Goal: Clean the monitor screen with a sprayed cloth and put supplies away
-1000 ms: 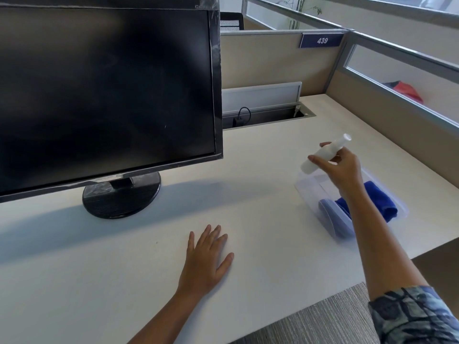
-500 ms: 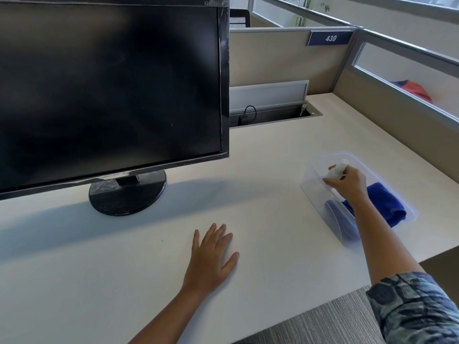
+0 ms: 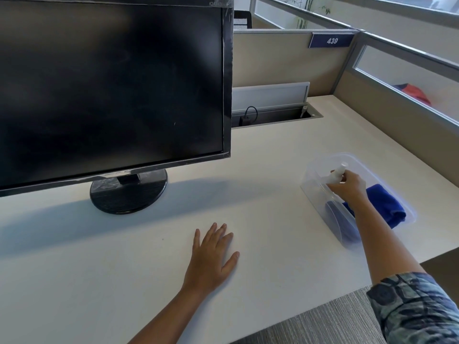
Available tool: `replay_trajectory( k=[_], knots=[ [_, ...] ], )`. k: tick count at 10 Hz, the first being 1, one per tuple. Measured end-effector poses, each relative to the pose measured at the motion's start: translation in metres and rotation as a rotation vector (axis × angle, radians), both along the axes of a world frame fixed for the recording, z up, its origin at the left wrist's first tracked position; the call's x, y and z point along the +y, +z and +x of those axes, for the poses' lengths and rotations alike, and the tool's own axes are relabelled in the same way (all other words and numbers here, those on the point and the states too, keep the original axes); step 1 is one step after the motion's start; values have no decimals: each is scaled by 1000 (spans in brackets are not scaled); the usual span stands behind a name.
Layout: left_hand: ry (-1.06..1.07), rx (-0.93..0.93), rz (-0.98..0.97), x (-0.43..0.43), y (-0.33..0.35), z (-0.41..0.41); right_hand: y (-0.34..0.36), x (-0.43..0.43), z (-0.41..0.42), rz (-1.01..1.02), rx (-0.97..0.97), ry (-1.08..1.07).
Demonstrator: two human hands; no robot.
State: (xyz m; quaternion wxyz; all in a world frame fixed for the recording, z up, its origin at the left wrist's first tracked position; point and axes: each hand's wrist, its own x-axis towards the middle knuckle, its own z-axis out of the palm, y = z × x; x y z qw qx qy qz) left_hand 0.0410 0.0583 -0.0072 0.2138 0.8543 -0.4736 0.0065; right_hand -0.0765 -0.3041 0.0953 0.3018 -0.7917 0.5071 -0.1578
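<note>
At about three o'clock on the pale worktop (image 3: 260,150), your right hand (image 3: 349,186) is clasped around a small white spray bottle (image 3: 335,175), holding it inside the clear plastic bin (image 3: 320,162) near the bin's far end, with the bottle's tip angled up toward twelve o'clock. Whether the bottle's base touches the bin's floor you cannot tell, since your fingers hide it. A folded blue cloth (image 3: 387,207) lies in the same bin, just beside your wrist toward four o'clock, and its colour shows through the bin's near wall. Your left hand (image 3: 213,254) rests flat and spread on the worktop at six o'clock, gripping nothing, well apart from the bin. Up at ten o'clock stands the monitor (image 3: 111,83), dark screen facing you, on a round black base (image 3: 128,192) that sits on the worktop. Behind it, at one o'clock, a cable tray (image 3: 273,115) is sunk into the worktop under a partition bearing a blue plate marked 439 (image 3: 331,40). A patterned sleeve (image 3: 417,306) covers your right upper arm at five o'clock.
</note>
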Motion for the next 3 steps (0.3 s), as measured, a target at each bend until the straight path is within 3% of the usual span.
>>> replay_trajectory(
  k=[3],
  knots=[
    [1, 20, -18, 0, -1, -1, 11, -4, -10, 55, 34, 5]
  ],
)
